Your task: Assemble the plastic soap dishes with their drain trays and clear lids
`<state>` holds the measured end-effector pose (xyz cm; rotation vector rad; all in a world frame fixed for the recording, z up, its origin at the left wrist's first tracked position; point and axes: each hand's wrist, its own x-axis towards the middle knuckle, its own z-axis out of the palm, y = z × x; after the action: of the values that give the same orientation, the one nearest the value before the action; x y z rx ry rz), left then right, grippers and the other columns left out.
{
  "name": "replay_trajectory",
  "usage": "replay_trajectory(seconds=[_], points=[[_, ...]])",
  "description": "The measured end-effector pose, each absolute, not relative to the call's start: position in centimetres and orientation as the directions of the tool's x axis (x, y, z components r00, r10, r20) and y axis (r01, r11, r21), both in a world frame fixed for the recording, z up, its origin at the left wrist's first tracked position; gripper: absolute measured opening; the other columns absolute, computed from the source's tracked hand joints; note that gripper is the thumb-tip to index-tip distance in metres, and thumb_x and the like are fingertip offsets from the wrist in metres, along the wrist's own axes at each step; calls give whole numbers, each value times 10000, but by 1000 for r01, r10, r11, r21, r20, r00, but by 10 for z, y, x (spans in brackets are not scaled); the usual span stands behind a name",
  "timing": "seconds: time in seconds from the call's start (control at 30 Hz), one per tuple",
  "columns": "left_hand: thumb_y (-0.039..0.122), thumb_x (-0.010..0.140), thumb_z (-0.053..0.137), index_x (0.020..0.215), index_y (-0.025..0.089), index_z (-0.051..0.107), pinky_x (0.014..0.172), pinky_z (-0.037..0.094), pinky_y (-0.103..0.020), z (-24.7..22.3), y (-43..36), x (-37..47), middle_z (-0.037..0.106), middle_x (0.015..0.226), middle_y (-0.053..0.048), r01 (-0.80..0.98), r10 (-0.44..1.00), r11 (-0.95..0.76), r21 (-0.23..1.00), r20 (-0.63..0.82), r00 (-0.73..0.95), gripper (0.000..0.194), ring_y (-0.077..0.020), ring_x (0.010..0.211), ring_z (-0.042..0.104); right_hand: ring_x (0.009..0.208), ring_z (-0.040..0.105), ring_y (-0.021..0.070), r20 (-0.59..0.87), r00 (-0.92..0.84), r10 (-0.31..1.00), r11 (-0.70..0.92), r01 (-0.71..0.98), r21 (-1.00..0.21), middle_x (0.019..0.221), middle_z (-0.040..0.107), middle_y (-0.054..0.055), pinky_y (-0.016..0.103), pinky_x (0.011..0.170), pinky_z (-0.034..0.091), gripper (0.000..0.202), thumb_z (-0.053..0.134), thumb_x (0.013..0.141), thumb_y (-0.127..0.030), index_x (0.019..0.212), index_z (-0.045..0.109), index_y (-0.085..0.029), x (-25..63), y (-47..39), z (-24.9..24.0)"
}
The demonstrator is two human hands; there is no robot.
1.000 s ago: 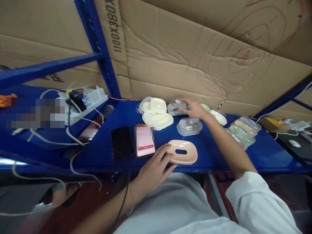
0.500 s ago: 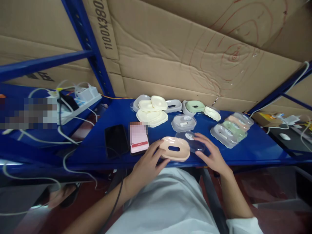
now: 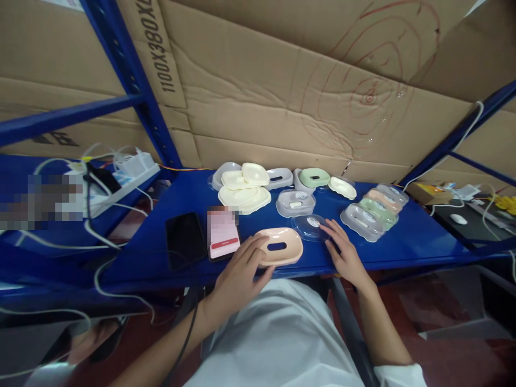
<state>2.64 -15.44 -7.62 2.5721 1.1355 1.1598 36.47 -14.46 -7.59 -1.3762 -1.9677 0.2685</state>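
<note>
The peach dish (image 3: pixel 290 247) sits by the blue table's (image 3: pixel 423 248) six o'clock edge, the left hand (image 3: pixel 238 270) grasping its nine o'clock end; a bump could drop it. At one o'clock, a grey tub (image 3: pixel 288 204) shows something white. The clear lid (image 3: pixel 305 230), at two, could skid if pushed; one cannot tell if the right hand (image 3: pixel 345 258) pinches it.

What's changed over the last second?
The right hand has brought the clear lid nearer from the slotted gray dish at the back, uncovering it. The lid now lies behind and right of the peach dish, the hand at the lid's right edge, grip unclear. The left hand keeps hold of the peach dish; the black phone hasn't moved.
</note>
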Motion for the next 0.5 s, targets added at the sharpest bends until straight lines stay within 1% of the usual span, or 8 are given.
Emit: replay_trajectory(seconds=[0.07,0.13,0.2,0.3,0.4,0.5], points=[[224,1026,618,1266,209,579,1200,510,-525,-76,-154,26,663,1447,-118,583,666,-723,370,595,449,244,-297,1471,536,1612,338,279,449,-174,877,412,754,-513,1671,477,37,618,1306,318,457,433,1109,-351,1554,535,-376,364,-143,-78],[222,1033,606,1239,215,596,1209,494,-525,-75,-154,26,702,1381,-97,575,660,-733,363,583,473,206,-294,1467,530,1585,385,287,454,-164,876,398,776,-488,1643,510,54,615,1294,342,464,451,1098,-353,1553,540,-358,361,-141,-80],[225,1047,587,1215,219,614,1219,474,-528,-75,-154,25,726,1327,-84,570,651,-743,351,576,495,171,-294,1451,532,1538,449,305,469,-116,876,355,813,-462,1613,538,88,617,1270,378,464,477,1083,-360,1537,564,-322,357,-141,-83],[228,1064,558,1265,220,623,1224,458,-527,-74,-154,25,732,1314,-80,574,638,-752,323,572,515,212,-286,1411,553,1479,510,323,506,-36,862,284,860,-423,1581,559,135,626,1234,420,456,472,1071,-349,1500,604,-267,355,-140,-86],[225,1068,546,1294,215,634,1220,455,-523,-74,-153,26,735,1316,-79,584,621,-761,283,580,528,243,-280,1371,583,1444,551,329,503,-90,860,309,876,-371,1549,593,129,627,1200,457,428,492,1060,-358,1450,648,-271,364,-133,-76],[218,1067,541,1302,212,645,1206,462,-524,-75,-152,27,735,1324,-78,599,609,-763,245,585,536,257,-290,1365,591,1354,633,322,517,-159,841,348,890,-293,1450,678,128,588,1167,497,406,496,1057,-361,1400,684,-254,384,-105,-47]])
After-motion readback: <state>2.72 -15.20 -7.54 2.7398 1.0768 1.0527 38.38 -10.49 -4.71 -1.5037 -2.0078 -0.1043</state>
